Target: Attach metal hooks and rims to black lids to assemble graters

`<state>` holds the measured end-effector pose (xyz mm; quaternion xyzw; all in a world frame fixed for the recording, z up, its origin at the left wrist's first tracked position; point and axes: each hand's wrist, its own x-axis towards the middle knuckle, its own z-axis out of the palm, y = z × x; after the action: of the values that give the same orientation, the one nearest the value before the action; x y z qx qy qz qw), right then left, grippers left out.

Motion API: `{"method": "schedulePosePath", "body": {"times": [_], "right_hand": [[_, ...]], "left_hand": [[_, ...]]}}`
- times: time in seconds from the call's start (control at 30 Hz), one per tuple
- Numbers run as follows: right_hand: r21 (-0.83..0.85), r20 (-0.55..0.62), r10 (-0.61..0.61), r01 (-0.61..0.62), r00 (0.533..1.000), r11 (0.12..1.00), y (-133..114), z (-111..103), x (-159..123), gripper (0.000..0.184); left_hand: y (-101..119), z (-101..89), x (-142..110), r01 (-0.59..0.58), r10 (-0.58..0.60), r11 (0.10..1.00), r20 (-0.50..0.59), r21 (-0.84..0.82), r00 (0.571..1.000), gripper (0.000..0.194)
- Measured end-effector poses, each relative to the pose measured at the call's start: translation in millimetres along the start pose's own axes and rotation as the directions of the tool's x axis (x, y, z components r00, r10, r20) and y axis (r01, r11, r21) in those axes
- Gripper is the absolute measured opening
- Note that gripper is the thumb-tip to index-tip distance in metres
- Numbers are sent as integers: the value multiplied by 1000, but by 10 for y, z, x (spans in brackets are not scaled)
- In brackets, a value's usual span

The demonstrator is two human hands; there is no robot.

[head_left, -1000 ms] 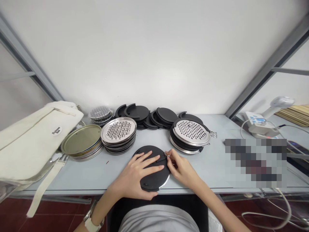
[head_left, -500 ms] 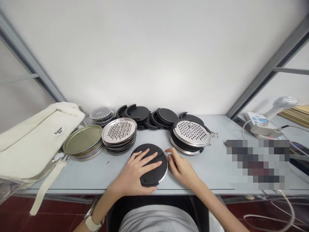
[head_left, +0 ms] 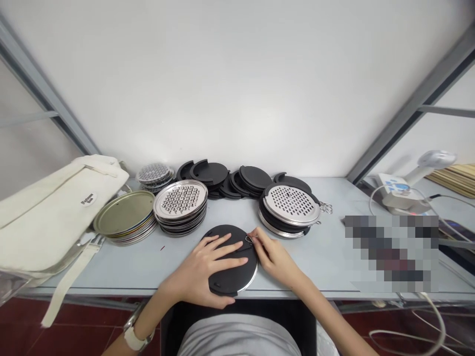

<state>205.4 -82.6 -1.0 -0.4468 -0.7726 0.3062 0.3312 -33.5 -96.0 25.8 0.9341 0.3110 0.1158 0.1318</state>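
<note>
A round black plastic disc [head_left: 232,272] with a silver metal rim along its right side lies near the table's front edge. My left hand [head_left: 208,267] rests on top of it, fingers spread flat. At the disc's upper right edge my right hand [head_left: 272,254] is closed, pinching a small wire clip [head_left: 249,239] between thumb and fingertips. Just beyond, to the right, stands a pile of silver grater plates with black holders [head_left: 293,202], wire clips sticking out at its right side. On the left are a stack of coarse round grater plates [head_left: 181,200] and a stack of olive-topped metal discs [head_left: 124,212].
Along the wall lie black plastic holders [head_left: 256,179] and a small stack of fine graters [head_left: 154,173]. A cream bag [head_left: 63,212] covers the left end, its strap hanging over the edge. To the right are a pixelated patch, a white device [head_left: 401,193] and cables.
My right hand has moved slightly left, bringing the wire clip against the disc's upper right edge. My left hand stays spread on the disc. The whole view has shifted slightly.
</note>
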Motion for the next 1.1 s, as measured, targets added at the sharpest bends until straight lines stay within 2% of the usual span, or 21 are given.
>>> {"method": "schedulePosePath", "body": {"times": [0.2, 0.43, 1.1], "right_hand": [[-31, 28, 43, -42, 999, 999, -6, -11, -7, 22], [35, 31, 44, -45, 999, 998, 5, 8, -4, 19], [27, 75, 64, -67, 995, 997, 43, 21, -4, 15]], "left_hand": [[16, 13, 3, 29, -29, 999, -12, 25, 1000, 79], [10, 18, -2, 28, -28, 999, -20, 24, 999, 79], [4, 14, -5, 27, -27, 999, -15, 31, 1000, 78]]}}
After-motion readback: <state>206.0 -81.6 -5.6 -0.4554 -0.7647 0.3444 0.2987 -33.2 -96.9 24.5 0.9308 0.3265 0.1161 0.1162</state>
